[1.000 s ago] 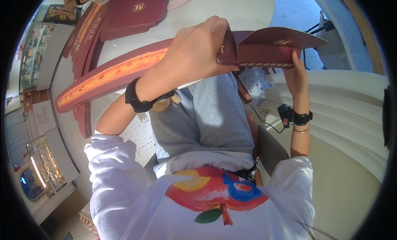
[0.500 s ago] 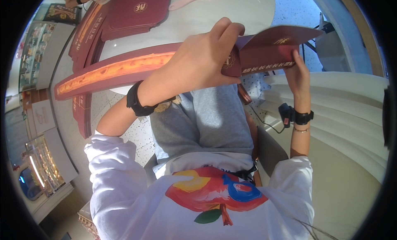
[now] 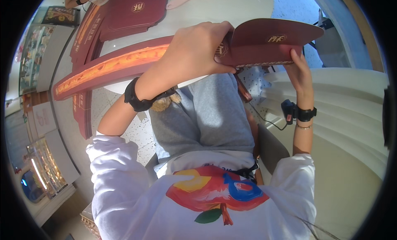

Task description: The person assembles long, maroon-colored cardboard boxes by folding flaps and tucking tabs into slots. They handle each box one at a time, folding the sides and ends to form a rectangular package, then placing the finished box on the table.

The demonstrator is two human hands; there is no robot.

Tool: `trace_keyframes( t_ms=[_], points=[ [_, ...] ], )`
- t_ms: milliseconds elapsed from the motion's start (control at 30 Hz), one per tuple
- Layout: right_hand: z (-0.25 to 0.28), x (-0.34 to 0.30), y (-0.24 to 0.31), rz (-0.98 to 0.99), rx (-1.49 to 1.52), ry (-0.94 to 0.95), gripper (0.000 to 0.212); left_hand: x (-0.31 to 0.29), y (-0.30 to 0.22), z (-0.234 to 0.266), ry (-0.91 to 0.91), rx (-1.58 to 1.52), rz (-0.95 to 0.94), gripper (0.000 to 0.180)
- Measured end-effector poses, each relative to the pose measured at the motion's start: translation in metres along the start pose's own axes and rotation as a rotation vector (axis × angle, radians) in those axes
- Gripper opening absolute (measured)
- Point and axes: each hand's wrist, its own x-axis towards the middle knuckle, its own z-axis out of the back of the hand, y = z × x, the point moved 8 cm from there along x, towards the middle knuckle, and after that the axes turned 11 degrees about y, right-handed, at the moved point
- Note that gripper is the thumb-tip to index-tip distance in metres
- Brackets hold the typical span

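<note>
gripping long box [image 3: 115, 62] partly over table [image 3: 231, 10] with curled left hand [image 3: 191, 49]; touching its end with right hand [image 3: 302, 74], cannot tell how closed; apparently folding, next needing raised flap [image 3: 253, 35] bent inward.

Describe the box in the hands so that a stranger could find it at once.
Start at the white table; a long maroon box crosses its near edge. The left hand holds its middle part, the right hand its right end. Unlike the maroon stack on the table, it is held, its flap raised.
</note>
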Motion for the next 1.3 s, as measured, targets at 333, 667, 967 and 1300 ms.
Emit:
trace_keyframes(
  t_ms=[333, 667, 967, 1300],
  points=[
    [-0.020, -0.009, 0.011, 0.053, -0.062, -0.074, 0.045, -0.002, -0.004, 0.012, -0.049, -0.122, -0.060, 0.071],
    [-0.017, -0.002, 0.007, -0.049, 0.066, 0.051, 0.041, 0.011, 0.006, 0.004, 0.091, -0.078, -0.010, 0.079],
    [-0.018, -0.005, 0.000, 0.038, -0.104, 0.037, 0.053, 0.017, 0.009, -0.002, 0.184, -0.193, -0.022, 0.071],
    [-0.017, -0.001, 0.022, 0.322, -0.135, -0.184, 0.053, 0.039, 0.048, -0.002, 0.388, -0.448, 0.237, 0.063]
  ],
)
